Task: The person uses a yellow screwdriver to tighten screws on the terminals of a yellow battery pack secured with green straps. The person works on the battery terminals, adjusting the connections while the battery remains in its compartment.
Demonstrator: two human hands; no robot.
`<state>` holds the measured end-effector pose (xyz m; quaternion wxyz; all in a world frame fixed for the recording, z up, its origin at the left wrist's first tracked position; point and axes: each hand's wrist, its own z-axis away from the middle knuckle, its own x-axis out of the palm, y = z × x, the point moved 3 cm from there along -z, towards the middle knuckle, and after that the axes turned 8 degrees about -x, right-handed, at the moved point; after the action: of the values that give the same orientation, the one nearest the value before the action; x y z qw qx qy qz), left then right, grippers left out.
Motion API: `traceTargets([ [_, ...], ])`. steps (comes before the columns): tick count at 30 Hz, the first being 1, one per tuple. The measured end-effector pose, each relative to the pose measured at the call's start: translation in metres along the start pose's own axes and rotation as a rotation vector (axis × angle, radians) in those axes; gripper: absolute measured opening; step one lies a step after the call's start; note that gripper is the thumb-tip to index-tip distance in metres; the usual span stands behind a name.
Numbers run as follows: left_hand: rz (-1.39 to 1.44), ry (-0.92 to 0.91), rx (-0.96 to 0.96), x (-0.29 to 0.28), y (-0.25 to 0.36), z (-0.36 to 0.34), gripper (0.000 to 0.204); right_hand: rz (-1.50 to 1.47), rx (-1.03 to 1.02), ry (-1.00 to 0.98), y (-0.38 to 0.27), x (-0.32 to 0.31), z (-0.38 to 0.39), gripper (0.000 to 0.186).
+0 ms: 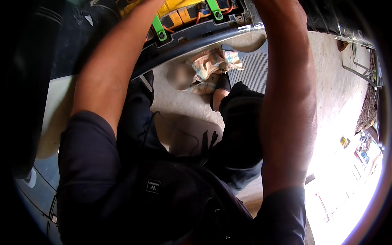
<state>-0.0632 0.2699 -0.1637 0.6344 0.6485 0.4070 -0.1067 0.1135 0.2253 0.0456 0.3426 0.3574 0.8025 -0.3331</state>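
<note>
Both my arms stretch forward past the top edge of the head view, so neither hand shows. My left forearm [118, 53] runs up beside an open dark bay holding black-and-orange blocks [189, 14], which look like battery modules. A yellow cover or strip [183, 4] lies over them. Bolted across the blocks are two bright green brackets, one nearer [159, 29] and one farther right [214, 9]. Thin orange cables [199, 17] run between them. My right forearm [288, 81] reaches up past the bay's right end. What my hands touch is hidden.
A dark curved rim [183, 44] borders the bay. On the concrete floor [326, 81] below lie a crumpled checked cloth [210, 61] and a grey mesh panel [250, 69]. A metal frame [361, 67] stands at right. Vehicle panels [43, 171] are at left. Bright light floods the lower right.
</note>
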Motion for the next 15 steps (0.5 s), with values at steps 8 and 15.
traceTargets([
  [8, -0.028, 0.059, 0.005, -0.004, -0.004, 0.003, 0.019, -0.132, -0.089, 0.041, -0.007, 0.011, -0.003, 0.030],
  [15, -0.001, 0.044, -0.081, -0.012, 0.007, 0.009, 0.016, -0.187, -0.070, 0.088, 0.003, 0.020, -0.007, 0.034],
])
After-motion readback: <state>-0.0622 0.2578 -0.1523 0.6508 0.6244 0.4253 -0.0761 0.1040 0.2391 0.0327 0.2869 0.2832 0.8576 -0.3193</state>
